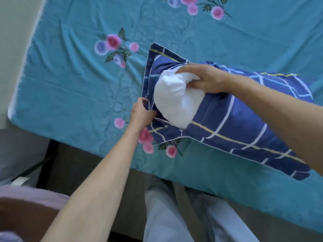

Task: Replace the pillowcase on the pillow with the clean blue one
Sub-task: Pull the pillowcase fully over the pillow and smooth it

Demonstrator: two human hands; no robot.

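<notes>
**Pillow half out of the blue checked case, both hands at its open end**

Pillow [176,98], white and bunched, bulges from the open end of the dark blue checked pillowcase [232,126], between the two hands. The right hand [201,79] comes in from the right and grips the upper side of the white bulge, fingers curled into the stuffing, thumb underneath. The left hand [141,112] reaches up from below left and pinches the flanged edge of the case's opening, just beside the lower left of the bulge, fingers folded round the cloth.

The cased pillow lies with its long axis slanting from upper left to lower right; the open end with the exposed white stuffing points to the upper left, the closed end to the lower right, under the right forearm.

It rests on a bed covered with a teal spread [78,81] printed with pink and lilac flowers. The bed's near edge runs just below the pillowcase. The person's pale trousers [174,215] show at the bottom, against dark flooring.
</notes>
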